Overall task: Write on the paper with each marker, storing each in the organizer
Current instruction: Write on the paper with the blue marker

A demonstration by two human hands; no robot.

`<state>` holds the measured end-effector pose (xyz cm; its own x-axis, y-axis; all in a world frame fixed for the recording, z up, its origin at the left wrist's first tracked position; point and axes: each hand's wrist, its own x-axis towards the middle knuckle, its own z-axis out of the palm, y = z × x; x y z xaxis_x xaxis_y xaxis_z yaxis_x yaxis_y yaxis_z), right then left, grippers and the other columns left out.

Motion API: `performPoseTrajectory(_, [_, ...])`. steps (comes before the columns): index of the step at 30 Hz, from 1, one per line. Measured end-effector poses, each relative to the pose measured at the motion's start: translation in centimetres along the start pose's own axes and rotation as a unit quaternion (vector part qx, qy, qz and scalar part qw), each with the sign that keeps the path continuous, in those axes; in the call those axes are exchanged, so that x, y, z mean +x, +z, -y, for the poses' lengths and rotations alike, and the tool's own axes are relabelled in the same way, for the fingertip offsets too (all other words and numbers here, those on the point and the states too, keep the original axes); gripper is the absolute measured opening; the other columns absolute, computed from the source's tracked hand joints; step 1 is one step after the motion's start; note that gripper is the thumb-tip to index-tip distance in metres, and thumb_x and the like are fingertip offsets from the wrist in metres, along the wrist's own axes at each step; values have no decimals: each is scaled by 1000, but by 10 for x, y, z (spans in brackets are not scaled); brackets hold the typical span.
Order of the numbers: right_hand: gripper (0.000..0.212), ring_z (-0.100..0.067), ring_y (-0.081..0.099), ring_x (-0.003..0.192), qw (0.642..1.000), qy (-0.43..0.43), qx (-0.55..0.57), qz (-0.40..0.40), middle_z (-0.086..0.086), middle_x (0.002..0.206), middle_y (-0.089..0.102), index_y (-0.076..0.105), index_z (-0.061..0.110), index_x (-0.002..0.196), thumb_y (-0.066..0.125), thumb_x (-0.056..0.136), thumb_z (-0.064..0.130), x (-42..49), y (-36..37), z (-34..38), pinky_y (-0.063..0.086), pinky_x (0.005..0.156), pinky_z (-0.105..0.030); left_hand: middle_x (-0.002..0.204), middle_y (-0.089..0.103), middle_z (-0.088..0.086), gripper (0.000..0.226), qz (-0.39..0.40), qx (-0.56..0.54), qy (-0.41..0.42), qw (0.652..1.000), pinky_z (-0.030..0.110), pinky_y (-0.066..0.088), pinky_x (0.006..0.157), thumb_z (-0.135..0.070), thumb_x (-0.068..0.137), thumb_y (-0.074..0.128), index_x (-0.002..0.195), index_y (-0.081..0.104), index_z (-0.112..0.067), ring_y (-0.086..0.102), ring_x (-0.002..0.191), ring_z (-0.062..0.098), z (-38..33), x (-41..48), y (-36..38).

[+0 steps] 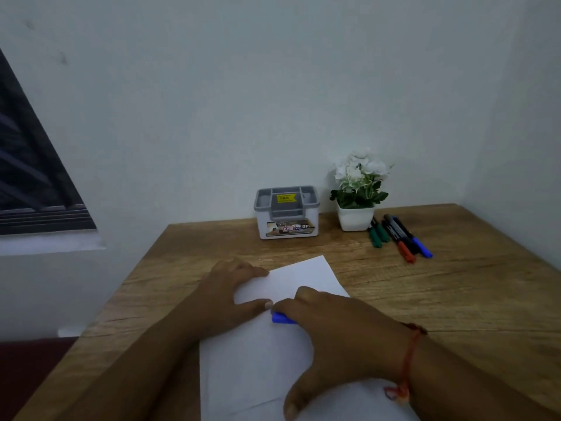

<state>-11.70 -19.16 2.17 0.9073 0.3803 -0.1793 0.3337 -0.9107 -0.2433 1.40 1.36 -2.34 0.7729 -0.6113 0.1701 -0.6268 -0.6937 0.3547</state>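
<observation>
A white sheet of paper (300, 278) lies on the wooden table in front of me. My left hand (230, 291) rests flat on the sheet's left edge. Over the middle of the sheet, my right hand (340, 332) covers a blue marker (282, 318); only its blue end shows under the fingers. A grey and white organizer (287, 212) stands at the back of the table with no markers in it. Several markers lie at the back right: two green (378, 233), one red-capped (402, 246) and one blue-capped (417, 240).
A white pot of white flowers (356, 192) stands between the organizer and the loose markers. The table (455, 299) sits in a corner, with walls behind and to the right. Its left edge runs diagonally beside a dark window.
</observation>
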Motion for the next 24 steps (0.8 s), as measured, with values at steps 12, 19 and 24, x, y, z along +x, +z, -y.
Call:
performPoseTrajectory(12, [113, -8, 47, 106, 999, 13, -37, 28, 13, 124, 40, 25, 44, 147, 76, 54, 82, -6, -7, -11, 51, 85, -34, 128, 46, -26, 63, 36, 2, -8, 999, 26, 37, 100, -72, 73, 63, 129, 49, -47, 40, 119, 0, 4, -1, -8])
performPoseTrajectory(19, [111, -8, 48, 107, 998, 33, -20, 51, 15, 123, 41, 25, 46, 147, 77, 55, 80, -4, -6, -18, 52, 90, -36, 114, 49, -21, 57, 100, 0, -24, 995, 18, 44, 83, -62, 73, 72, 122, 49, -42, 49, 101, 0, -2, -5, -24])
performPoseTrajectory(24, [109, -7, 48, 110, 997, 39, -8, 60, 15, 127, 44, 26, 46, 148, 80, 57, 75, -3, -7, -25, 50, 95, -34, 106, 53, -16, 55, 134, -13, -55, 989, 21, 49, 76, -59, 70, 76, 112, 48, -38, 55, 93, 6, -5, -11, -35])
